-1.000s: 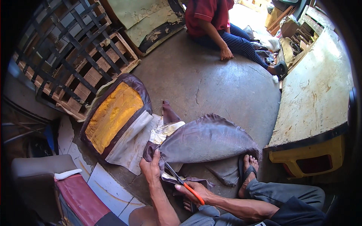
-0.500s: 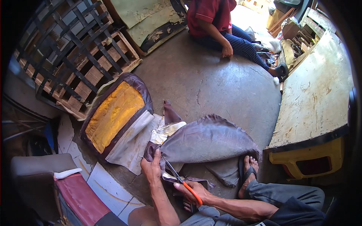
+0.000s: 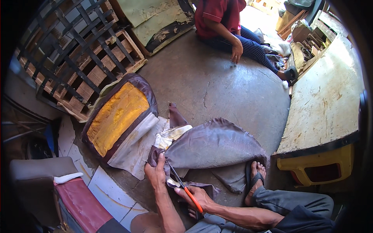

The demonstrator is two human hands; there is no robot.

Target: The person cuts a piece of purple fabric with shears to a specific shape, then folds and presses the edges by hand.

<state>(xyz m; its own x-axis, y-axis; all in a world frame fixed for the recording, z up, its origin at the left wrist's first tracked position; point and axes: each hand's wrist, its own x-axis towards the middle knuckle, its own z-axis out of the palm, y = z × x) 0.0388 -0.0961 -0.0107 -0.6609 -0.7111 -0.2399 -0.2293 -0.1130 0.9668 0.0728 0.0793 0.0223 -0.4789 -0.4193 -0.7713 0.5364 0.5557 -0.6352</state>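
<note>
L hand [image 3: 156,174] pinches creased, scuffed purple-brn cover [image 3: 211,143] w/ curved edge; R hand [image 3: 203,199] grips orange-hndl scissors [image 3: 187,190].

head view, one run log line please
left hand: grips purple cover | right hand: holds orange-handled scissors | yellow-centred cushion: left of cover

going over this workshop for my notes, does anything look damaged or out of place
Yes. At left, yellow foam lies bare, framed by its maroon cover. At the top, the pale green panel is torn and peeling, and the cream board at right is stained.
</note>
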